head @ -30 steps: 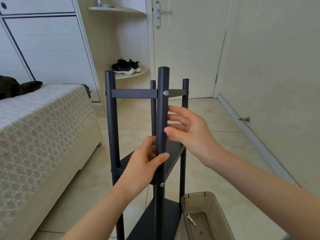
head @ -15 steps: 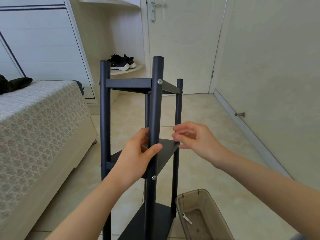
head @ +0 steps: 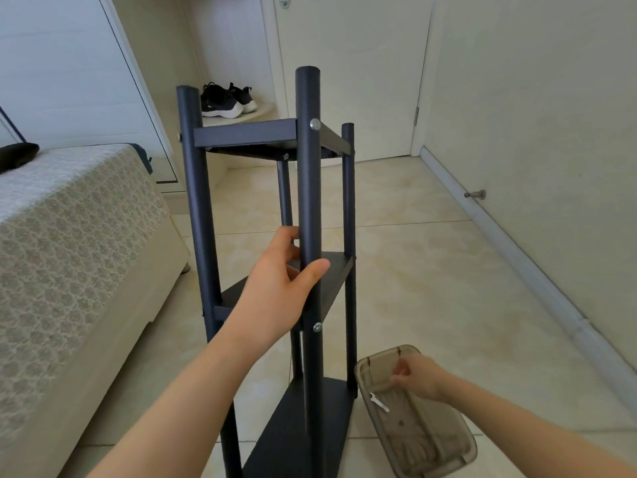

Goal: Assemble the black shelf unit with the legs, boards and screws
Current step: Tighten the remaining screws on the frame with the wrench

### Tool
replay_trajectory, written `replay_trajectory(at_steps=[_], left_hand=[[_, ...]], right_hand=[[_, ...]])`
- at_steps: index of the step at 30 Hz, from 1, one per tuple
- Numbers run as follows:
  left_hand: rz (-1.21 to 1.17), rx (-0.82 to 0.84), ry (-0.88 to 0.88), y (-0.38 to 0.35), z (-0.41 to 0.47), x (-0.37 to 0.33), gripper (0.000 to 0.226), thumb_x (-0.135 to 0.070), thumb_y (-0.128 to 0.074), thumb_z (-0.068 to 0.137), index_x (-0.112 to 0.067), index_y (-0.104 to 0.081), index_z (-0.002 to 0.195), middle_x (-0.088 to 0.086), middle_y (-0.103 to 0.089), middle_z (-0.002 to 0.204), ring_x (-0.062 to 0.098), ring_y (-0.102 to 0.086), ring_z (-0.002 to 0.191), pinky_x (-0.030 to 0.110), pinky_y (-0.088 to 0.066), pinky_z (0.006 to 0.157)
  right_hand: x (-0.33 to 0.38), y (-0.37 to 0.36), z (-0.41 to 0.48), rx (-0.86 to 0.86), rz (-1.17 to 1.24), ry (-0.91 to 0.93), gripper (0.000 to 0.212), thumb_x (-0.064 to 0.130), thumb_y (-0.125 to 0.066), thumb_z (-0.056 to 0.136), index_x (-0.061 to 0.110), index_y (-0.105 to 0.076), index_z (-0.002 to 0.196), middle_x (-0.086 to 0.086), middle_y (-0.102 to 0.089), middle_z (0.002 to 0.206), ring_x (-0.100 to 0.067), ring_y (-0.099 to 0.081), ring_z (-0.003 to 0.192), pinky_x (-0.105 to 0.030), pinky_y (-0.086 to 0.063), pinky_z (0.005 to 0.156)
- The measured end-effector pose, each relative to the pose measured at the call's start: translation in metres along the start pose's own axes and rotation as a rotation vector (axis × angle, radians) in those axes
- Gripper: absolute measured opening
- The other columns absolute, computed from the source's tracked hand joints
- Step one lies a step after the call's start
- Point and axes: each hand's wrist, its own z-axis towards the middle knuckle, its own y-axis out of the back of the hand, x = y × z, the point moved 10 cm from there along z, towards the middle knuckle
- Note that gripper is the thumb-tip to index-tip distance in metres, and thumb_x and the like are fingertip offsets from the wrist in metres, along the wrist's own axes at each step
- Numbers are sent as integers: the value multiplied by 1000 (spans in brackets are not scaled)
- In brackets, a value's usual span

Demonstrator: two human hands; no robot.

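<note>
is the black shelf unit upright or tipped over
Upright: the shelf unit stands on its bottom board, legs vertical; the left hand holds the front leg.

Fingers of the left hand (head: 275, 291) vanish behind the near leg (head: 308, 188); only the thumb shows in front. Low down, that leg and the bottom board (head: 303, 426) run off the bottom edge, feet unseen. The right hand (head: 418, 379) sits low in the tray (head: 462, 453), fingertips smeared, so there's no telling if they pinch anything. A small white piece (head: 379, 403) there is too tiny to name. Far left on the bed (head: 69, 236), a dark item (head: 17, 155) is cut by the edge.
</note>
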Motion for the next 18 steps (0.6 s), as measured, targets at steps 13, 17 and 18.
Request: replay_trajectory(at_steps=[13, 17, 18], left_hand=[[-49, -2, -28, -4, 1, 1, 37, -29, -66, 94, -43, -41, 117, -16, -62, 107, 14, -70, 91, 31, -63, 71], [-35, -10, -31, -5, 0, 1, 38, -31, -66, 94, -40, -42, 122, -14, -64, 110, 14, -71, 91, 35, -64, 75], [-30, -14, -29, -5, 0, 2, 39, -31, -67, 94, -40, -42, 122, -15, -64, 110, 14, -70, 91, 37, -63, 77]], right_hand=[[-23, -120, 16, 243, 131, -178, 42, 43, -48, 101, 11, -46, 128, -3, -56, 108, -20, -63, 94, -27, -56, 69], [-17, -131, 21, 279, 161, -149, 48, 48, -52, 98, 12, -49, 130, -6, -61, 121, -20, -62, 107, -32, -53, 90], [-17, -134, 22, 285, 187, -153, 53, 49, -50, 98, 11, -48, 134, -9, -60, 129, -23, -60, 115, -36, -52, 96]])
